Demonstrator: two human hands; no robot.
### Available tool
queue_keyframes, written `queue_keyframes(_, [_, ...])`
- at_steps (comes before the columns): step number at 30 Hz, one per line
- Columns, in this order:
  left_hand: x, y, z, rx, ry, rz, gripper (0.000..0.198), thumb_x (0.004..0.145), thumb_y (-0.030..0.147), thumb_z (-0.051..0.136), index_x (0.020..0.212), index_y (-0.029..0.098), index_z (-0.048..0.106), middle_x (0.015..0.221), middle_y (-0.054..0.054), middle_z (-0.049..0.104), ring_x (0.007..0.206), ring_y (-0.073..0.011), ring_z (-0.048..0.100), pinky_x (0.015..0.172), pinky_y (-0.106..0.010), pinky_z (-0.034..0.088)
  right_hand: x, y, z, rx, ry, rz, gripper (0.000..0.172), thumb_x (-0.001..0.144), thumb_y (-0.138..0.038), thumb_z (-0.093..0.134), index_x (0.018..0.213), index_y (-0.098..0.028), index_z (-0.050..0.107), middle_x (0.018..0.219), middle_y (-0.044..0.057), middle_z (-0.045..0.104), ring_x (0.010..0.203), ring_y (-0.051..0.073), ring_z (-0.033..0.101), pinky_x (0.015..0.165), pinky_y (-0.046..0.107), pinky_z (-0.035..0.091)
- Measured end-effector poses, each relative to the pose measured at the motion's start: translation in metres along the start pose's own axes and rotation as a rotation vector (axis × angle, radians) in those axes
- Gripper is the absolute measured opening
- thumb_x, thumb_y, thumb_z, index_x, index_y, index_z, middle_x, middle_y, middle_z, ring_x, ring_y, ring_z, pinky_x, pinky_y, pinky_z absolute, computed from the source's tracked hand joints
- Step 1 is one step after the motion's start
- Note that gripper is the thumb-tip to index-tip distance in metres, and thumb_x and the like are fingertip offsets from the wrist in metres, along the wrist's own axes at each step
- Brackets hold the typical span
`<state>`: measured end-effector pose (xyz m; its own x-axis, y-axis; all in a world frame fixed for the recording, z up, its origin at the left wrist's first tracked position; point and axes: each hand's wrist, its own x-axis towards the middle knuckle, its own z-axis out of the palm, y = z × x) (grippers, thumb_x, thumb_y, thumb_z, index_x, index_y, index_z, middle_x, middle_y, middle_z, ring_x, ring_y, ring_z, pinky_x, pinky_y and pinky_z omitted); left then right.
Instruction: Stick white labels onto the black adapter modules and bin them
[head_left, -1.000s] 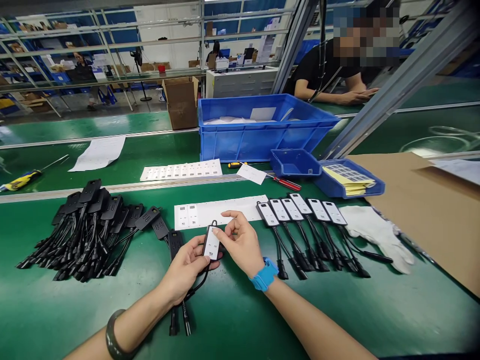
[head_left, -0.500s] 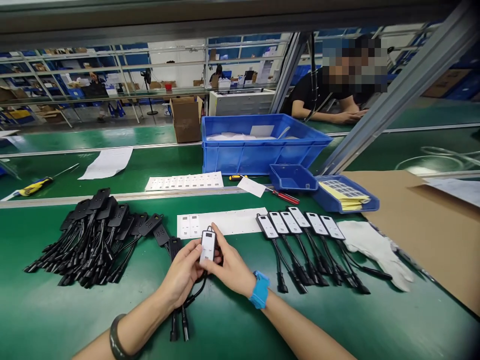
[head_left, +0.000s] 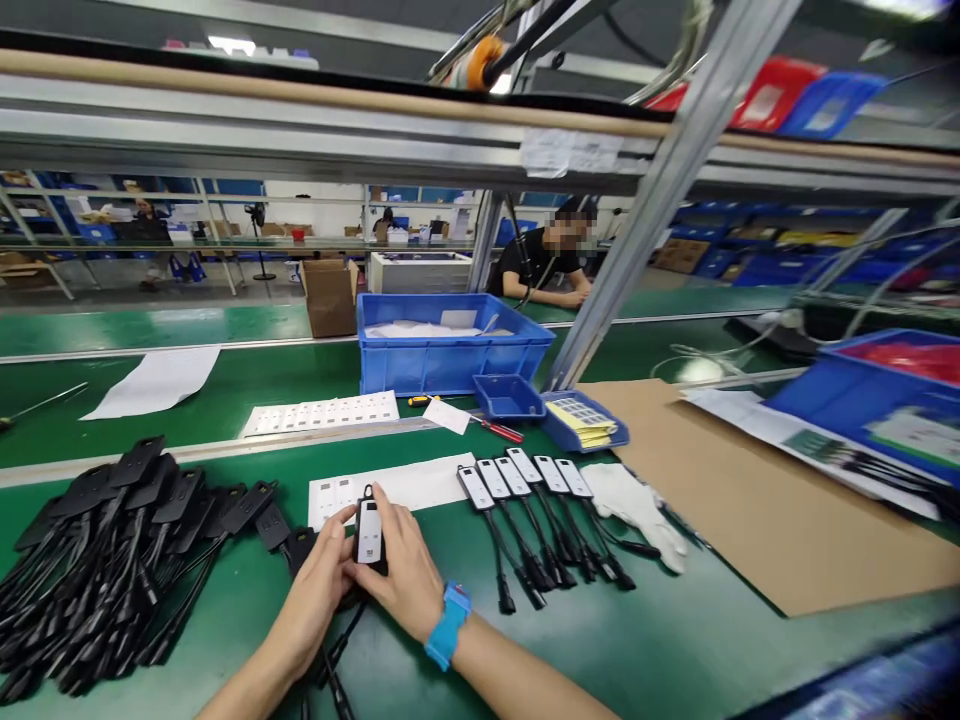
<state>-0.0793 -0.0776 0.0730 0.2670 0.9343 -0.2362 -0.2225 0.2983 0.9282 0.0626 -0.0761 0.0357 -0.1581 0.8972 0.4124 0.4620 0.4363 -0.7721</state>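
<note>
Between my two hands is a small black box-shaped device [head_left: 369, 532] with a white label, a small dark window, a loop on top and black cables below. My left hand [head_left: 321, 580] grips its left side, and my right hand [head_left: 409, 572] closes on its right side with the thumb near the label's lower edge. Just behind lies a white label sheet [head_left: 427, 484] with a couple of labels at its left end. Several labelled devices [head_left: 516, 476] are lined up to the right. A heap of unlabelled black devices [head_left: 131, 540] with cables lies to the left.
Farther back stand a large blue bin [head_left: 427, 372] with papers and two small blue trays, one [head_left: 508, 397] nearer the middle. A red screwdriver [head_left: 501, 431], a second label sheet [head_left: 322, 413], a white glove [head_left: 634, 510] and cardboard [head_left: 757, 500] lie around. A person sits opposite.
The view has tilted up and turned right, so the bench things appear farther left and lower. Both hands keep hold of the device.
</note>
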Motion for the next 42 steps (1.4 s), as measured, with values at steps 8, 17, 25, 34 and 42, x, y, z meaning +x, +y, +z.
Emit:
queue_keyframes(8, [0.028, -0.001, -0.041, 0.564, 0.041, 0.168, 0.063, 0.081, 0.069, 0.048, 0.118, 0.017, 0.051, 0.105, -0.011, 0.062, 0.102, -0.0264, 0.059, 0.089, -0.038, 0.05, 0.025, 0.008, -0.025, 0.212, 0.295, 0.029, 0.081, 0.088, -0.026, 0.047, 0.151, -0.022, -0.003, 0.134, 0.011, 0.049, 0.116, 0.023, 0.053, 0.095, 0.036, 0.047])
queue_keyframes(17, [0.006, 0.033, -0.06, 1.73, 0.41, 0.437, 0.037, 0.092, 0.037, 0.036, 0.116, 0.016, 0.054, 0.097, -0.013, 0.056, 0.094, -0.0316, 0.057, 0.063, -0.034, 0.046, 0.036, 0.032, -0.07, -0.61, -0.041, 0.244, 0.064, 0.083, -0.008, 0.041, 0.146, -0.008, 0.028, 0.118, 0.02, 0.053, 0.101, 0.028, 0.058, 0.087, 0.038, 0.047])
queue_keyframes(25, [0.005, 0.021, -0.059, 1.878, 0.326, 0.229, 0.055, 0.092, 0.037, 0.039, 0.131, -0.001, 0.044, 0.092, -0.022, 0.061, 0.081, -0.0358, 0.064, 0.065, -0.038, 0.047, 0.056, 0.069, -0.148, -0.892, -0.024, 0.679, 0.051, 0.083, -0.001, 0.038, 0.134, 0.005, 0.04, 0.122, 0.03, 0.049, 0.104, 0.033, 0.06, 0.088, 0.042, 0.043])
queue_keyframes(34, [0.001, 0.032, -0.048, 0.835, 0.168, 0.235, 0.035, 0.083, 0.032, 0.055, 0.114, 0.017, 0.052, 0.081, -0.004, 0.057, 0.063, -0.0194, 0.056, 0.052, -0.026, 0.04, 0.048, 0.077, -0.165, -0.877, 0.081, 0.713, 0.047, 0.083, 0.001, 0.034, 0.127, 0.002, 0.05, 0.122, 0.034, 0.049, 0.116, 0.043, 0.05, 0.091, 0.06, 0.035])
queue_keyframes(42, [0.003, -0.003, -0.025, -0.15, 0.037, -0.072, 0.043, 0.07, 0.02, 0.071, 0.105, 0.014, 0.047, 0.093, -0.009, 0.061, 0.068, -0.0127, 0.059, 0.065, -0.026, 0.05, 0.067, 0.021, -0.035, -0.303, -0.215, 0.136, 0.024, 0.09, -0.019, 0.046, 0.101, -0.019, 0.067, 0.1, 0.004, 0.068, 0.089, 0.016, 0.063, 0.074, 0.023, 0.049])
